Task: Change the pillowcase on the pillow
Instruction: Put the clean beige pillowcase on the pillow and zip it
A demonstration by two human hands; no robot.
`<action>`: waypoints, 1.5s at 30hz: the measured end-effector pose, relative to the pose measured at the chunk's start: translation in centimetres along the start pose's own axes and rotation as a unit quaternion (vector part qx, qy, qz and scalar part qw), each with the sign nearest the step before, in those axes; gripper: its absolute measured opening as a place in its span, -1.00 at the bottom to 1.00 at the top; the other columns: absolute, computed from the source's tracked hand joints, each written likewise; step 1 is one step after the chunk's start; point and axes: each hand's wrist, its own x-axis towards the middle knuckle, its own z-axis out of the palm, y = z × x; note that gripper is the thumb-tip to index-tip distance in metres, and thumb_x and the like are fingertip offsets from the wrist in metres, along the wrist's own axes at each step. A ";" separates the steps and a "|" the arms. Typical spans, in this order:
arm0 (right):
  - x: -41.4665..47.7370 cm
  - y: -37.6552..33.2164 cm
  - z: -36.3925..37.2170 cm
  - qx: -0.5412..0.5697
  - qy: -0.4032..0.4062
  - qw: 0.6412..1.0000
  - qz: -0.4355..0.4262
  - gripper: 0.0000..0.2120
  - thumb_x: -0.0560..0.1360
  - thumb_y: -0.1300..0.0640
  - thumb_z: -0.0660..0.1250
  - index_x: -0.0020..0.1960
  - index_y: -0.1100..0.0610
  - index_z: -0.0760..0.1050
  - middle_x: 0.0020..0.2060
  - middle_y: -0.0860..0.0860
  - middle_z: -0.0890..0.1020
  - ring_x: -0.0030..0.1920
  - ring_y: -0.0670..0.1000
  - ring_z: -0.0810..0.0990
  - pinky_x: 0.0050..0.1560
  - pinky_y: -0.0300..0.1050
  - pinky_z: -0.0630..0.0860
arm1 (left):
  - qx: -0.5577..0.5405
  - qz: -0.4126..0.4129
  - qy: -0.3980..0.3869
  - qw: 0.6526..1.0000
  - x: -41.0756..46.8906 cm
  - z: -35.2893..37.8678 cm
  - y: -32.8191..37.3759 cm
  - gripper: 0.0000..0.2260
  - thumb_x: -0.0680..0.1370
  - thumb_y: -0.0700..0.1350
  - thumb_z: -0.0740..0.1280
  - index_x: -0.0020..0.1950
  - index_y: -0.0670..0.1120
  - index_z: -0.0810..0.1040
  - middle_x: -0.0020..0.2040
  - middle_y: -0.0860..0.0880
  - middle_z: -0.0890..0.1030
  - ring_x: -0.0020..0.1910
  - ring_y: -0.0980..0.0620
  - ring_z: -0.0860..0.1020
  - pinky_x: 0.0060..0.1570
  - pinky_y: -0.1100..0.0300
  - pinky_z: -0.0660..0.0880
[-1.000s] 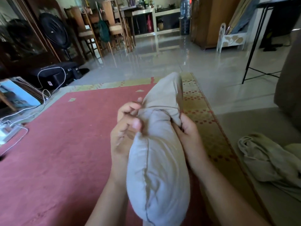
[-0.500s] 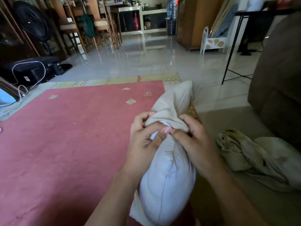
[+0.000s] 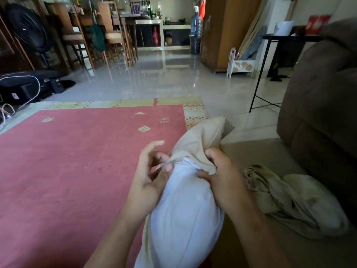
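A white pillow (image 3: 183, 215) stands on end in front of me, its near part bare. A beige pillowcase (image 3: 201, 140) covers only its far end, bunched at the hem. My left hand (image 3: 150, 180) pinches the hem's left edge between thumb and fingers, with the index finger lifted. My right hand (image 3: 222, 175) grips the bunched hem on the right side of the pillow. A second beige cloth (image 3: 289, 202), crumpled, lies on the floor at my right.
A red rug (image 3: 77, 161) with a yellow border covers the floor to the left. A brown sofa (image 3: 318, 113) rises at the right. A black metal table leg (image 3: 258, 82), chairs (image 3: 77, 39), a fan (image 3: 27, 29) and cables (image 3: 7, 113) stand further off.
The pillowcase has slid toward the pillow's far end, baring more white pillow. The view has swung right, and both hands have shifted their hold on the hem.
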 end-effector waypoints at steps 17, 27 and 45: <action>-0.4 0.8 -2.0 0.063 -0.133 0.976 0.164 -0.09 0.07 -0.39 0.60 0.30 -0.15 0.35 0.19 -0.13 0.55 0.18 -0.08 0.56 0.19 -0.09 0.51 | 0.187 -0.054 0.110 0.975 1.3 4.4 -0.3 -0.59 0.45 -0.29 0.38 -0.41 0.08 0.27 -0.49 0.23 0.37 -0.40 0.19 0.21 -0.38 0.25 0.16; 0.8 0.2 1.7 -0.005 0.013 0.998 0.061 -0.74 0.31 0.35 0.33 -0.07 0.07 0.45 -0.23 -0.05 0.59 -0.22 -0.05 0.53 -0.26 -0.30 0.38 | 0.128 -0.004 0.048 0.991 0.8 3.8 3.7 -0.66 0.47 -0.28 0.46 -0.31 -0.14 0.30 -0.43 0.06 0.29 -0.42 0.18 0.25 -0.43 0.16 0.21; -0.7 -2.6 2.9 0.073 -0.052 0.992 0.093 -0.32 0.16 -0.14 0.63 0.16 -0.11 0.36 -0.07 -0.28 0.47 -0.05 -0.32 0.45 -0.19 -0.48 0.35 | -0.087 -0.161 0.130 0.975 0.8 0.8 4.4 -0.60 0.45 -0.49 0.19 -0.34 -0.02 0.19 -0.44 -0.03 0.20 -0.47 0.10 0.18 -0.51 0.25 0.15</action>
